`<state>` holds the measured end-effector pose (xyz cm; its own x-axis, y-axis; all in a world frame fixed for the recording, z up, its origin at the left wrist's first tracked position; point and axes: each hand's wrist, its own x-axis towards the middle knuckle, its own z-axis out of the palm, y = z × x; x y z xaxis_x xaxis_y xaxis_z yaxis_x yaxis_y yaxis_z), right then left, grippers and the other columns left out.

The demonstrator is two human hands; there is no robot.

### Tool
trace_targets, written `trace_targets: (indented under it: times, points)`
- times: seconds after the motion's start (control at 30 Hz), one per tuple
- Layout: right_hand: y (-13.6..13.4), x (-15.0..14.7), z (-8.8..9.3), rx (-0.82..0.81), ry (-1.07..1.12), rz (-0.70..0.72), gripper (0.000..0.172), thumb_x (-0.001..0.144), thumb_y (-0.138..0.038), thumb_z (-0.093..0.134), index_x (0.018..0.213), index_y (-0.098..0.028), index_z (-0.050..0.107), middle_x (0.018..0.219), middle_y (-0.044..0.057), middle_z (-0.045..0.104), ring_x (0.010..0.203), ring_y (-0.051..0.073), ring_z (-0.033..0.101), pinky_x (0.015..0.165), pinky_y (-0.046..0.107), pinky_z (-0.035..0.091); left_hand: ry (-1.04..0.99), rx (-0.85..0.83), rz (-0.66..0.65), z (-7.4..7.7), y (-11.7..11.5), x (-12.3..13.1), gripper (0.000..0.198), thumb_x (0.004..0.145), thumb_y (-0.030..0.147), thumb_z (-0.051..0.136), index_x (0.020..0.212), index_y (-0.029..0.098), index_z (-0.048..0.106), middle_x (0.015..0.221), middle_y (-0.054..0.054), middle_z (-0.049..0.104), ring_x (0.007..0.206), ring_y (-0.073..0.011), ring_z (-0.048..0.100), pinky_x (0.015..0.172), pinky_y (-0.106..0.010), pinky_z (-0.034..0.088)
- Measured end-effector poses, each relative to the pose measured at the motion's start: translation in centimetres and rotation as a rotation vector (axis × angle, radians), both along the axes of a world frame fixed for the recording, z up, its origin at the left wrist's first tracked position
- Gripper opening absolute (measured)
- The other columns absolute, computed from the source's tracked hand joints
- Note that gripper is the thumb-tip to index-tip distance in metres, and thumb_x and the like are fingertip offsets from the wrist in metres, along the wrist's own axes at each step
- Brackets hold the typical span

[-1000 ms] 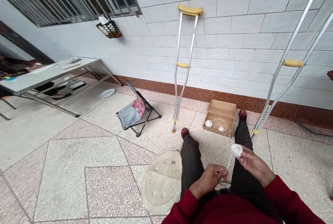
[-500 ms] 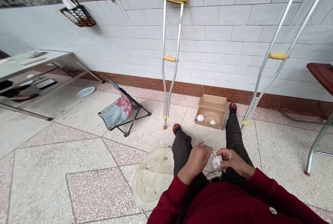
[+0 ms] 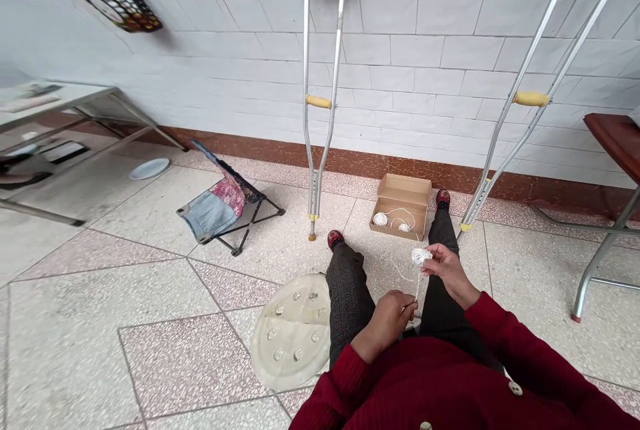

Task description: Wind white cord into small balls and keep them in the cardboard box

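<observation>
My right hand (image 3: 447,269) pinches a small ball of white string (image 3: 420,256) above my right knee. A strand (image 3: 417,283) runs down from the ball to my left hand (image 3: 389,322), whose fingers are closed on it over my lap. More thin string trails forward over the floor toward an open cardboard box (image 3: 401,207) between my feet, which holds two small white string balls (image 3: 381,219). I sit with both legs stretched out in dark trousers and red shoes, wearing a red sweater.
A round pale tray (image 3: 293,333) with several small clear pieces lies on the floor left of my leg. One crutch (image 3: 317,90) leans on the tiled wall, another (image 3: 520,97) at right. A folding stool (image 3: 225,203), a metal table (image 3: 55,110), a floor plate (image 3: 149,169) and a brown bench (image 3: 613,140) stand around.
My hands came together at the ball half a second ago, then parted: the right hand lifted the ball up and forward while the left drew the strand down. The view also drifted left.
</observation>
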<state>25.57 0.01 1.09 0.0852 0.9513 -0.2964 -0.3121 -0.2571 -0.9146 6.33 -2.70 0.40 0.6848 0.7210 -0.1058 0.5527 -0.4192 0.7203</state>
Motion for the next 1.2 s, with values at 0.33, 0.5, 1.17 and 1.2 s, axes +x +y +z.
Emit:
trace_targets:
  times: [0.33,0.5,1.17,1.2]
  points:
    - [-4.4,-0.5,-2.7,-0.096,-0.045,0.598,0.032,0.055,-0.016,0.077,0.082,-0.017,0.058,0.068,-0.004,0.063,0.050,0.010,0.056,0.046,0.021,0.045,0.031,0.174,-0.016,1.6,2.0,-1.2,0.028,0.093,0.021,0.042,0.075,0.018,0.063,0.072,-0.002,0.065,0.074,-0.0148,0.058,0.101,-0.034,0.033]
    - [-4.5,0.0,0.9,-0.118,0.234,0.466,0.033,0.065,-0.022,0.078,0.092,-0.016,0.061,0.082,0.002,0.067,0.061,0.011,0.062,0.054,0.021,0.048,-0.058,0.045,0.081,0.8,2.3,-0.7,0.036,0.094,0.024,0.040,0.066,0.017,0.062,0.066,-0.001,0.062,0.072,-0.0145,0.056,0.083,-0.025,0.040]
    - [-4.5,-0.2,-1.5,-0.129,0.016,0.649,0.033,0.058,-0.019,0.077,0.085,-0.015,0.059,0.065,-0.002,0.065,0.048,0.010,0.057,0.046,0.021,0.045,-0.039,0.016,0.005,1.4,2.8,-1.3,0.037,0.093,0.031,0.043,0.062,0.017,0.059,0.061,0.000,0.059,0.063,-0.0126,0.051,0.087,-0.027,0.038]
    - [-4.5,-0.1,-0.8,-0.119,0.073,0.624,0.034,0.059,-0.020,0.078,0.087,-0.015,0.060,0.069,-0.001,0.066,0.051,0.011,0.058,0.048,0.021,0.046,-0.062,-0.010,0.022,1.2,2.8,-1.2,0.038,0.094,0.032,0.043,0.063,0.017,0.060,0.063,-0.001,0.060,0.064,-0.0128,0.052,0.083,-0.025,0.039]
